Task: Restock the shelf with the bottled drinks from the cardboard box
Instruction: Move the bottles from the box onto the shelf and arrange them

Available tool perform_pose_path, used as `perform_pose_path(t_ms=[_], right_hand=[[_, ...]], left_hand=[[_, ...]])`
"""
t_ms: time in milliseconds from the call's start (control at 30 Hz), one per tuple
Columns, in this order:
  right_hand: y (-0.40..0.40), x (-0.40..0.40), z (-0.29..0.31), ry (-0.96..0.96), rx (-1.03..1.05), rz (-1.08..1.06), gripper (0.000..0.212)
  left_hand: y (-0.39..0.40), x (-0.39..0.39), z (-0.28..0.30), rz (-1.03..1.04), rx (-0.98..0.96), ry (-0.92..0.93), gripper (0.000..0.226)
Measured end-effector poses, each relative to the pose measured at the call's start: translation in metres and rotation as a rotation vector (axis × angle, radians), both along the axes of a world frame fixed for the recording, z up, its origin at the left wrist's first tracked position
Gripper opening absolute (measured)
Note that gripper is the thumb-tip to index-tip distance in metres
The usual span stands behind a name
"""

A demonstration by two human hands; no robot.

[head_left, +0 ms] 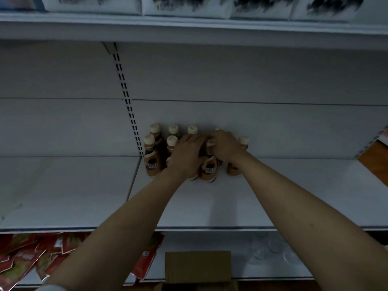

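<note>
1. Handling, my estimate: filled bottles (209, 168), moderately heavy, rigid, smooth label; best gripped at the neck below the cap.
2. Appearance: brown drink, cream caps, dark label.
3. Location: clustered at the back of the white shelf (273, 196); cardboard box (197, 267) below.
4. Left hand (184, 156) wraps one bottle; right hand (225, 147) clasps another's cap.

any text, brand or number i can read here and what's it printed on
"SCAF", partly readable: label of the front left bottle.
"SCAF", partly readable: label of the bottle between the hands.
Red packets on the lower shelf: print too blurred.
White packs on the top shelf: dark marks only, unreadable.
</note>
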State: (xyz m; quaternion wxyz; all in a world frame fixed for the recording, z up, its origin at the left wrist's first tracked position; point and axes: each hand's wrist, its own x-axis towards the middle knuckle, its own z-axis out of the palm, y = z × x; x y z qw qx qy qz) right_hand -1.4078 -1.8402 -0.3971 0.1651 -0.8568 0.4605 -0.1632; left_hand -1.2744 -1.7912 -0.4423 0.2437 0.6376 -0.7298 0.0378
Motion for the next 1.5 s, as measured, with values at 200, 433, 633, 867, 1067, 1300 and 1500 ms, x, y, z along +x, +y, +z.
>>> perform_pose_path(t_ms=[200, 433, 633, 867, 1067, 1300, 1500], right_hand=[[-0.021, -0.016, 0.016, -0.057, 0.196, -0.014, 0.02], [-0.066, -0.012, 0.011, 0.104, 0.109, -0.117, 0.045], [-0.075, 0.004, 0.0, 0.126, 0.099, -0.077, 0.04], [-0.071, 0.023, 0.008, 0.123, 0.145, -0.037, 0.032], [-0.062, -0.001, 0.015, -0.08, 0.165, -0.086, 0.041], [-0.03, -0.072, -0.056, -0.468, 0.084, -0.482, 0.06], [-0.016, -0.079, -0.088, -0.516, 0.315, -0.414, 0.05]], left_hand=[[-0.002, -0.005, -0.002, 0.035, -0.103, -0.02, 0.054], [-0.005, -0.007, -0.006, 0.044, -0.14, -0.169, 0.037], [-0.006, -0.01, -0.01, 0.062, -0.169, -0.151, 0.037], [-0.007, -0.009, -0.01, 0.073, -0.206, -0.171, 0.041], [-0.011, -0.008, -0.018, 0.063, -0.239, -0.161, 0.039], [-0.011, -0.008, -0.019, 0.043, -0.233, -0.156, 0.041], [-0.003, -0.01, -0.013, 0.042, -0.222, -0.157, 0.043]])
